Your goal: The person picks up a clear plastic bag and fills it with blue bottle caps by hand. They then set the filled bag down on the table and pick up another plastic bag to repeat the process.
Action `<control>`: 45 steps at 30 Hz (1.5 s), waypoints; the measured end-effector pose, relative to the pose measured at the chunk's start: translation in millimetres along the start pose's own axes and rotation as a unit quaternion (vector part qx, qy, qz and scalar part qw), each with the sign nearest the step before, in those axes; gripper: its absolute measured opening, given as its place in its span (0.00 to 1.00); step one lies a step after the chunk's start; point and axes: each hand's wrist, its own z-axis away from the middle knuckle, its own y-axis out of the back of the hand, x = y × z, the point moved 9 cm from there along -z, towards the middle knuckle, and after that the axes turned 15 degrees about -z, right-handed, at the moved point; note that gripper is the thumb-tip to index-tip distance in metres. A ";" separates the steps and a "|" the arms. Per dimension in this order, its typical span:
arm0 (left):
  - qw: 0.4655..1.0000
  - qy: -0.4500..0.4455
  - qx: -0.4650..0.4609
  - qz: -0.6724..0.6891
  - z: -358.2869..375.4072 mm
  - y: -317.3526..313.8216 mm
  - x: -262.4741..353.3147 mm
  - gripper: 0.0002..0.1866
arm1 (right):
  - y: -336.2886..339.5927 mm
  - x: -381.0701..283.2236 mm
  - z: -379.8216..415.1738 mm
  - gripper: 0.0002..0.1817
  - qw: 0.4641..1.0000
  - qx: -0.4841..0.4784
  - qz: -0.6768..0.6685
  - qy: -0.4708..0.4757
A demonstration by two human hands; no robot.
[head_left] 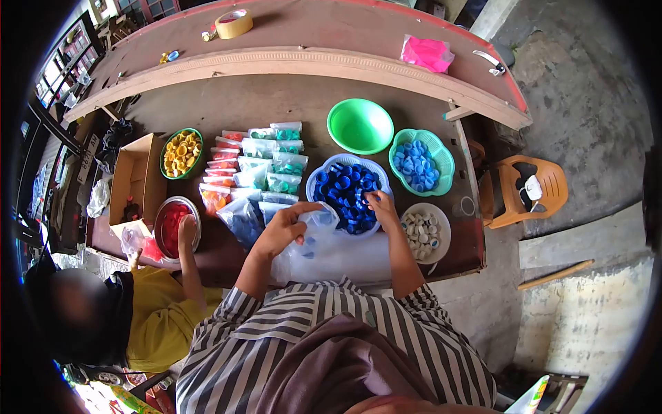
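My left hand [279, 233] is closed on the rim of a clear plastic bag [318, 219], which hangs open with a few blue pieces inside. My right hand [379, 205] reaches over the right side of a pale blue basket [312, 181]. Its fingers are curled among the dark blue bottle caps [345, 185] piled there; how many they grip is hidden. Below the basket, a stack of clear plastic bags [345, 259] lies at the table's near edge. Filled bags of blue caps [243, 219] rest left of my left hand.
Rows of filled bags [256, 162] lie left of centre. Around them stand a green bowl [360, 125], a light-blue cap basket [420, 165], a white cap bowl [424, 233], a yellow cap basket [182, 153] and a cardboard box [138, 172]. A co-worker's hand [186, 230] is in a red-filled bowl [198, 238].
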 end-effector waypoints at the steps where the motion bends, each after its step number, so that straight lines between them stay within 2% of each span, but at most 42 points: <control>1: 1.000 0.000 -0.002 0.000 -0.5 -2.5 -5.3 0.28 | 1.2 0.1 4.4 0.18 1.000 0.002 0.000 0.000; 4: 0.998 0.003 -0.036 0.050 -5.8 -12.3 -13.0 0.28 | 4.0 10.4 13.3 0.20 0.987 0.011 -0.144 -0.067; 9: 0.998 0.029 -0.019 0.045 -12.6 -8.7 -26.9 0.28 | -1.9 6.3 28.5 0.16 0.968 0.013 -0.227 -0.110; 11: 0.999 0.025 -0.013 0.041 -12.3 -11.8 -26.1 0.28 | -10.8 -16.7 38.0 0.14 0.961 0.009 -0.269 -0.057; 13: 0.999 0.027 -0.006 0.035 -12.5 -15.1 -25.9 0.28 | -26.0 -43.3 51.9 0.13 0.975 0.000 -0.219 -0.028; 15: 1.000 0.022 0.000 0.016 -14.6 -15.8 -22.4 0.28 | -55.9 -116.7 82.8 0.14 0.974 -0.028 -0.177 0.136; 16: 1.000 0.021 -0.007 0.012 -15.2 -17.4 -21.2 0.29 | -68.4 -138.9 99.0 0.15 0.955 -0.038 -0.194 0.219; 17: 1.000 0.022 -0.010 0.013 -16.1 -18.7 -21.3 0.29 | -79.6 -148.3 111.9 0.16 0.944 -0.045 -0.194 0.262; 18: 1.000 0.018 -0.006 0.014 -17.0 -18.5 -20.9 0.29 | -90.2 -161.9 126.4 0.15 0.941 -0.052 -0.108 0.315; 19: 1.000 0.015 -0.003 0.016 -17.8 -17.8 -20.4 0.29 | -101.5 -178.7 141.4 0.14 0.917 -0.079 0.011 0.392; 21: 1.000 0.008 0.008 0.011 -18.7 -13.9 -17.6 0.30 | -132.7 -179.6 151.8 0.12 0.853 -0.133 0.297 0.408; 22: 1.000 0.003 0.022 0.006 -18.4 -9.4 -16.2 0.30 | -129.8 -169.8 145.2 0.12 0.876 -0.124 0.254 0.392; 23: 1.000 0.005 0.022 0.007 -17.8 -6.1 -17.6 0.30 | -129.3 -166.6 141.4 0.12 0.877 -0.125 0.253 0.390; 25: 0.999 0.012 0.033 0.000 -16.3 2.4 -21.8 0.30 | -107.7 -166.4 125.9 0.12 0.917 -0.077 0.149 0.363; 27: 0.999 0.023 0.045 -0.005 -14.7 10.0 -25.1 0.30 | -84.2 -165.9 103.6 0.09 0.927 -0.038 0.113 0.355; 31: 0.997 0.056 0.056 0.020 -16.8 23.8 -36.2 0.29 | -25.1 -89.9 35.8 0.09 0.944 0.041 0.206 0.254; 33: 0.996 0.058 0.061 0.015 -19.8 27.5 -38.1 0.29 | -12.2 -61.1 12.5 0.07 0.939 0.050 0.221 0.260; 35: 0.995 0.067 0.066 -0.016 -22.1 31.4 -44.0 0.28 | -17.8 -50.6 -0.4 0.05 0.895 0.045 0.345 0.277; 37: 0.995 0.067 0.070 -0.014 -24.2 32.9 -44.7 0.28 | -26.8 -44.4 -7.5 0.05 0.885 0.043 0.376 0.270; 40: 0.995 0.067 0.075 -0.013 -27.0 34.8 -46.1 0.28 | -41.4 -23.9 -21.1 0.05 0.837 0.036 0.501 0.217; 43: 0.994 0.071 0.080 -0.005 -29.0 35.6 -44.1 0.28 | -47.0 -20.6 -26.6 0.05 0.838 0.014 0.517 0.176; 44: 0.994 0.074 0.080 0.000 -29.7 35.9 -44.0 0.28 | -41.9 -13.7 -30.7 0.05 0.862 0.014 0.482 0.155; 45: 0.994 0.074 0.083 0.001 -30.5 37.0 -44.3 0.28 | -38.6 -10.2 -33.9 0.05 0.861 0.011 0.483 0.157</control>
